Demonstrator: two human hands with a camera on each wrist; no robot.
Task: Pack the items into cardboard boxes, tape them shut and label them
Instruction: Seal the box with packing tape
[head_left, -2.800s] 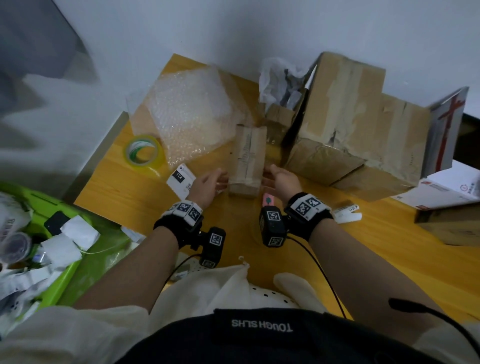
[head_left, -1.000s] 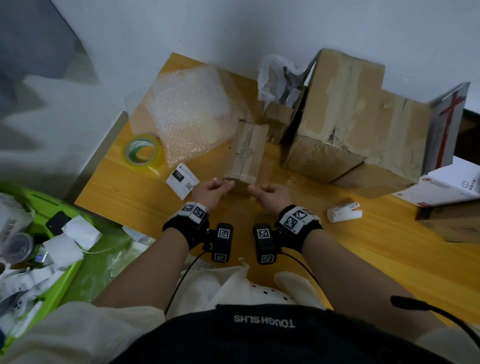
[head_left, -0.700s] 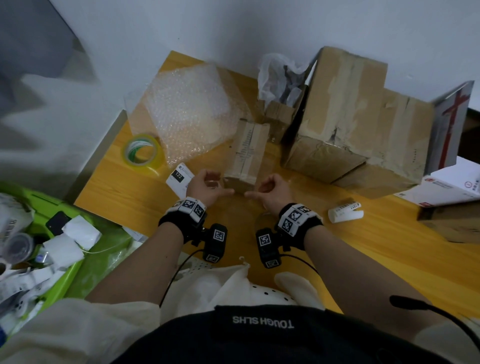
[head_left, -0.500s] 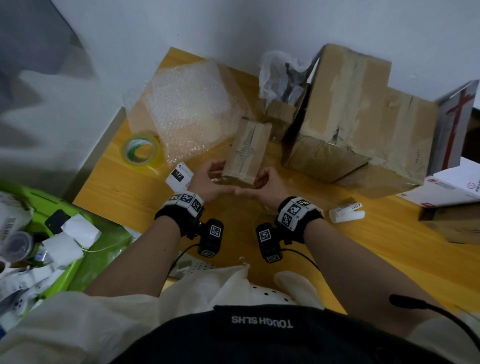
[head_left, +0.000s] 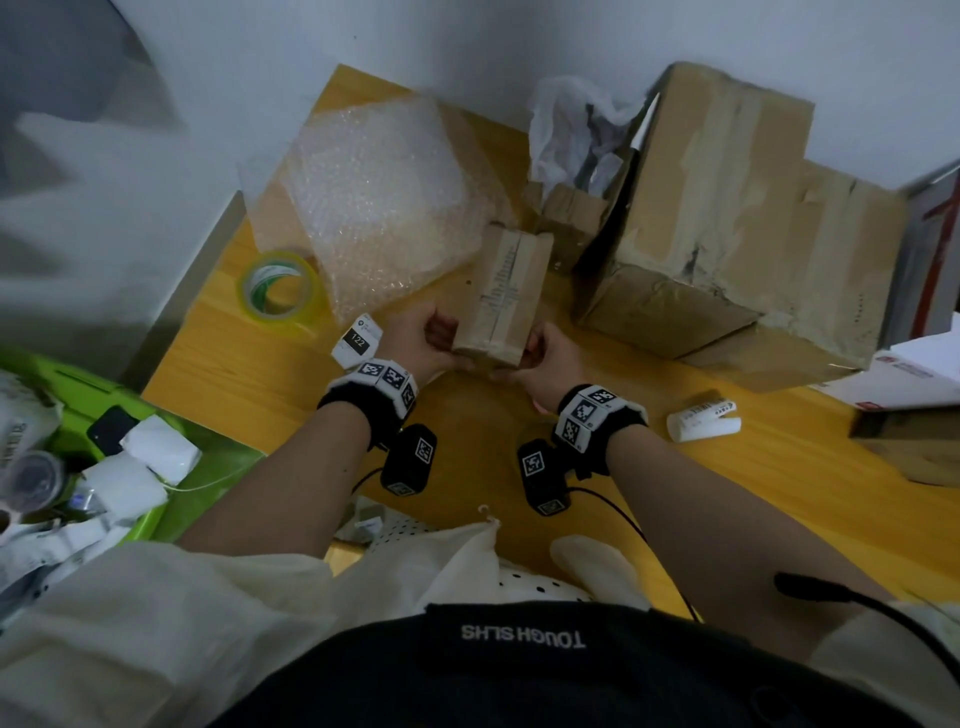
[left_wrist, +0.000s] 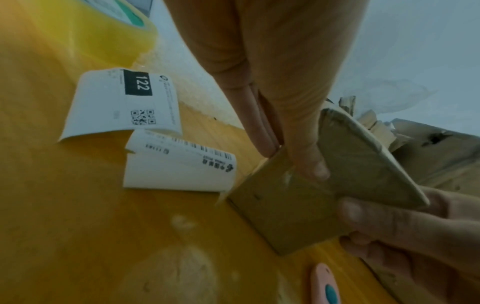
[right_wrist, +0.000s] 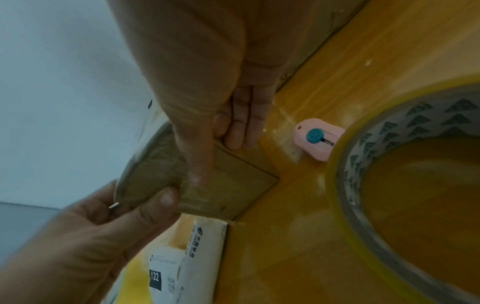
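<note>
Both hands, left (head_left: 421, 343) and right (head_left: 545, 358), grip the near end of the small box (head_left: 501, 299), thumbs pressing its end face. This looks like the sealing step. Next probably comes the label (head_left: 358, 340), just left of the left hand.

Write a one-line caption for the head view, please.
Both hands grip a small taped box.

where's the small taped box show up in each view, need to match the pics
Head: small taped box sits center, gripped by left hand and right hand.
Left wrist: center right, under the thumb.
Right wrist: center left.
Shared landmark: the 122 label.
</note>
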